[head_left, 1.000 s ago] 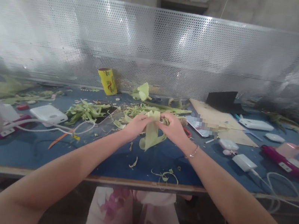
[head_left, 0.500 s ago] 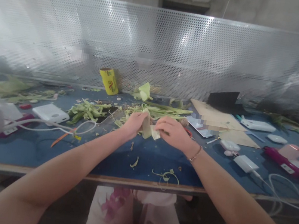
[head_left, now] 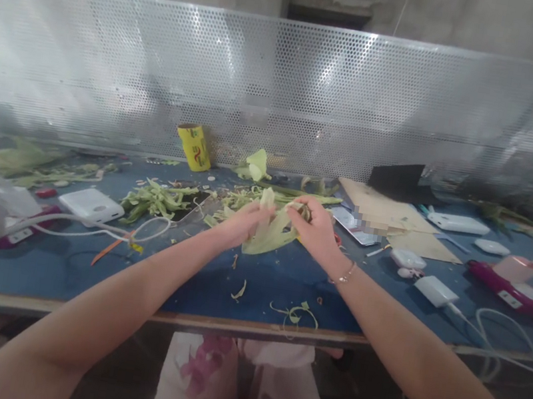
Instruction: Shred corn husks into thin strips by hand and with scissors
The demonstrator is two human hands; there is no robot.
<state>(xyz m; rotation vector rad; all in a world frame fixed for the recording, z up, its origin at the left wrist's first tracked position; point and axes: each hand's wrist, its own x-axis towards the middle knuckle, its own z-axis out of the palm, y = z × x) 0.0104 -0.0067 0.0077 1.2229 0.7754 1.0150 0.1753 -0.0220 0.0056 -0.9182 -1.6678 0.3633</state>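
My left hand (head_left: 244, 221) and right hand (head_left: 311, 225) pinch this pale green husk (head_left: 265, 245), spread left to right between them, near edge sagging.

A pale green leaf (head_left: 267, 243) shows between the left hand (head_left: 247, 220) and right hand (head_left: 311, 225), above a blue table (head_left: 202, 284). Beyond the hands are a yellow tube (head_left: 195, 148) with red print and a silver-grey screen (head_left: 304, 91) patterned with small holes. To their right come tan cardboard (head_left: 379, 209), a black sheet (head_left: 395, 180), a white plug (head_left: 435, 291) and a magenta power strip (head_left: 510, 291).
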